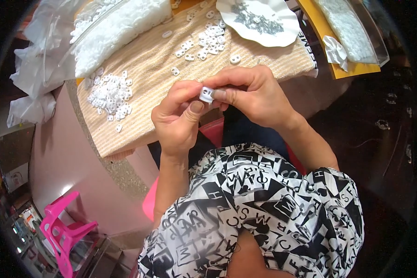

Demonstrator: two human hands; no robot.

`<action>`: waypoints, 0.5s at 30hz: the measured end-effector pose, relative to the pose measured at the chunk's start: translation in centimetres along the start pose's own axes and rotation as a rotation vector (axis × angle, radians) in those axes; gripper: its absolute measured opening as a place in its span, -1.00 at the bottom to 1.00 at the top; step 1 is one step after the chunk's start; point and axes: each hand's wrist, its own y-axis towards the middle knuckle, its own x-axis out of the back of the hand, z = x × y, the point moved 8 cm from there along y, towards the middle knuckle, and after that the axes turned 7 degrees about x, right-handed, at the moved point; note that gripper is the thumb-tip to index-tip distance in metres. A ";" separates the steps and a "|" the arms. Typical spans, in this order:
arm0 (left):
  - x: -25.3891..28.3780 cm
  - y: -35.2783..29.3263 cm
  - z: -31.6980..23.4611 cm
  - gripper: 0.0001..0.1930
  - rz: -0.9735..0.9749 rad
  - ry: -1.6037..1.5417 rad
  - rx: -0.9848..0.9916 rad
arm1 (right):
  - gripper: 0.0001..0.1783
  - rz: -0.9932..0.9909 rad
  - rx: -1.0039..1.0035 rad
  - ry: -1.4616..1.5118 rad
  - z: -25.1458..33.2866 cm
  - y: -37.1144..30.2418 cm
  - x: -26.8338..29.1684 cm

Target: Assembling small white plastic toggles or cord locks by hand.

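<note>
Close above the near edge of the towel, a small white plastic cord lock (206, 94) with dark holes is pinched between both hands. My left hand (178, 116) holds it from the left with thumb and fingers. My right hand (257, 95) grips its right side between thumb and forefinger; the other fingers curl out of sight. Just beyond my hands a single white two-holed piece (174, 71) and a rounder one (235, 59) lie on the striped towel (143, 99). Farther off is a heap of similar pieces (211, 41).
At the left of the towel sits a pile of smaller white pieces (110, 96). Behind it lies a clear bag of white parts (120, 34). A scalloped white plate (282, 34) holds small grey metal pieces. Another filled bag (347, 30) lies far right; a pink stool (67, 229) stands lower left.
</note>
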 end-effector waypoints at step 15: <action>0.9 0.0 1.2 -0.81 -0.063 -0.120 0.127 | -0.84 0.037 -0.143 -0.001 -0.4 0.0 -0.5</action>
